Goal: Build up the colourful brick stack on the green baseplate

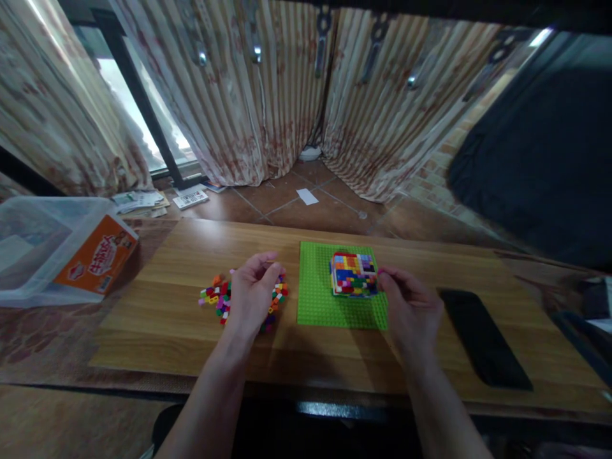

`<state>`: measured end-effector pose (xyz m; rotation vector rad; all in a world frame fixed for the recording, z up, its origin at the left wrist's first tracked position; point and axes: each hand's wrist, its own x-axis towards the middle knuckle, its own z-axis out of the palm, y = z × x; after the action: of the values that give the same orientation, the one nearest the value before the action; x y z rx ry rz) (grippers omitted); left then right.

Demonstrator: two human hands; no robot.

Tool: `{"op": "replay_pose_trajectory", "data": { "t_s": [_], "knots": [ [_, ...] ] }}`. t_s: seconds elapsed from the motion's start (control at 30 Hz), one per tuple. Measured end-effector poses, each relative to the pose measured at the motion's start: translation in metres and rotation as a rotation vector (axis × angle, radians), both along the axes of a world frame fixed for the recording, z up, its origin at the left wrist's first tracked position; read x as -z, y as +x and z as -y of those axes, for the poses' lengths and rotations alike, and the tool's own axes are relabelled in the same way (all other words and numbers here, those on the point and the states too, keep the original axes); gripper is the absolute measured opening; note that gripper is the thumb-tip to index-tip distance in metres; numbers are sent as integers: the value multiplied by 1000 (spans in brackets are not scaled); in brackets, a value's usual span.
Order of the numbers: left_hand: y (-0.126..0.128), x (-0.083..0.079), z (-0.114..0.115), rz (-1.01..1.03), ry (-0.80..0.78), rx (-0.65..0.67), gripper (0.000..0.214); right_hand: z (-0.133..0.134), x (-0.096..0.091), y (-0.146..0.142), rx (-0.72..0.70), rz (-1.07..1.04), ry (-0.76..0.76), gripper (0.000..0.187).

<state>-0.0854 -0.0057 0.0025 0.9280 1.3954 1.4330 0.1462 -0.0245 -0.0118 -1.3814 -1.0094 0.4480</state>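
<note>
A block-shaped build of many-coloured toy bricks [354, 275] stands on a green studded baseplate [315, 306]. At its right side is my right hand [414, 306], thumb and forefinger pinched on a small magenta brick [381, 271]. Left of the baseplate, my left hand [253, 290] hovers over a pile of loose bricks [218, 298] and covers part of it. Its thumb and fingers are curled together; whatever may be between them is hidden.
Wooden table [157, 319] underneath. To the right lies a long black object [485, 338]. A clear plastic bin [52, 220] with an orange label stands off the left end. Beyond the far edge are tiled floor, papers [191, 196] and striped curtains [268, 108].
</note>
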Motion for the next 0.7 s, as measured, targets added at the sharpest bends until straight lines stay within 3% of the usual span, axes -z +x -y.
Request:
{"op": "replay_pose_trajectory", "data": {
  "t_s": [0.13, 0.3, 0.7],
  "knots": [
    [2, 2, -1, -5, 10, 20, 37, 2, 3, 26, -27, 185, -58, 21],
    [5, 3, -3, -25, 11, 38, 38, 9, 7, 30, -130, 472, -177, 27],
    [7, 0, -3, -31, -5, 42, 36, 11, 4, 26, -120, 593, -177, 26]
  ]
}}
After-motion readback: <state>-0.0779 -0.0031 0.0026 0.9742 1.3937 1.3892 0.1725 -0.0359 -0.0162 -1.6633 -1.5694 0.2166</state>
